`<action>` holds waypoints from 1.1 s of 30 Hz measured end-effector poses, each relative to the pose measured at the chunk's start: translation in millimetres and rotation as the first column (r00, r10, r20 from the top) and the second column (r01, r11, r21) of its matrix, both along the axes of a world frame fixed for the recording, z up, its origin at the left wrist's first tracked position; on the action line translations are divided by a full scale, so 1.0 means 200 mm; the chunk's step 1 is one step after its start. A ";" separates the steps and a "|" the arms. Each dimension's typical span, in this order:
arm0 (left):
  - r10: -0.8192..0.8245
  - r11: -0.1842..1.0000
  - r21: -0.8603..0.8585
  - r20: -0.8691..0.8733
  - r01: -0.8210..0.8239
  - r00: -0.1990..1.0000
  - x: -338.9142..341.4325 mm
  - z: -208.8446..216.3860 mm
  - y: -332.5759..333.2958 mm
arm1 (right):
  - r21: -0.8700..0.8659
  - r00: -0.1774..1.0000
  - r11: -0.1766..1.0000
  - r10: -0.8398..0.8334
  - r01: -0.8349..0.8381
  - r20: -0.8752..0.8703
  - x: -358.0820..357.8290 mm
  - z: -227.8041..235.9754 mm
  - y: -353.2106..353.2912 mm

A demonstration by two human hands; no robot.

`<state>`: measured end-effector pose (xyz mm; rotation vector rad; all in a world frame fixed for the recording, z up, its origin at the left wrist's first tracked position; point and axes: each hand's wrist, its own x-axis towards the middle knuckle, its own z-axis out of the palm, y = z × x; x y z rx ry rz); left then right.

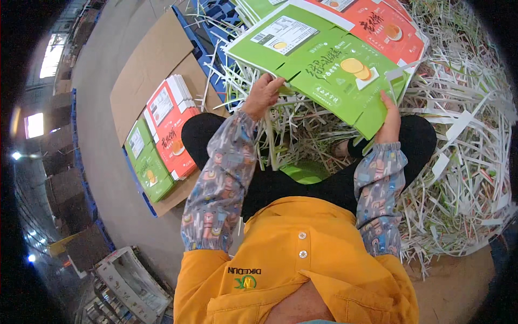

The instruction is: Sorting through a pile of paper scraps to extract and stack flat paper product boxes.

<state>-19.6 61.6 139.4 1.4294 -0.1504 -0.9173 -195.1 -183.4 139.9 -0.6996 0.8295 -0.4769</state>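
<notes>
A flat green printed carton blank point(315, 67), with pictures of round yellow cakes, lies tilted in front of me over a heap of paper strips. My left hand point(263, 96) pinches its near left edge between thumb and fingers. At its near right corner, my right hand point(389, 123) grips the sheet with the thumb on top and the fingers hidden beneath. Red printed carton blanks point(393, 29) lie just beyond the green one, at the upper right. Whether the green blank is fully separate from the sheets under it, I cannot tell.
Shredded paper strips point(458, 162) spread in a big heap on the right. At left, stacked red carton blanks point(171, 127) and green ones point(148, 162) rest on brown cardboard point(145, 70) over a blue pallet point(208, 40). A white crate-like object point(129, 286) stands at lower left.
</notes>
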 end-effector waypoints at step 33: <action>0.669 0.741 0.229 -0.344 -0.632 0.659 0.31 -0.14 0.18 | 0.158 0.990 0.978 0.128 -0.136 0.063 -0.13 0.15 -0.15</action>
